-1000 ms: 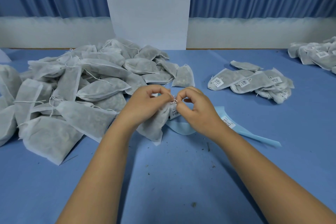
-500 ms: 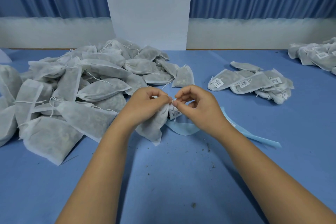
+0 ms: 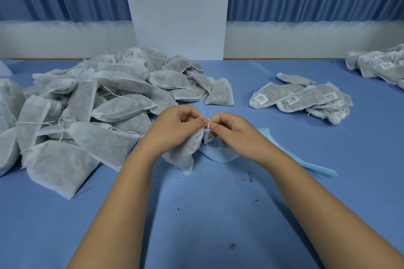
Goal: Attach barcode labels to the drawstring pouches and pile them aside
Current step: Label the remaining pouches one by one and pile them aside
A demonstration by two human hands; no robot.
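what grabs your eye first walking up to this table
The big heap of unlabelled pouches sprawls over the left of the table. At centre, the left hand and right hand pinch the neck of one pouch, a barcode label at its top. To the right lies a smaller pile of labelled pouches.

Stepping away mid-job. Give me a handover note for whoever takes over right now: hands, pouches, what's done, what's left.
Left hand grips the pouch at its neck; right hand pinches its drawstring beside the barcode label. Whether the tie is finished cannot be told.
Done: labelled pile on the right, second pile far right.
Left: finish this pouch, pile it, then the large unlabelled heap on the left.
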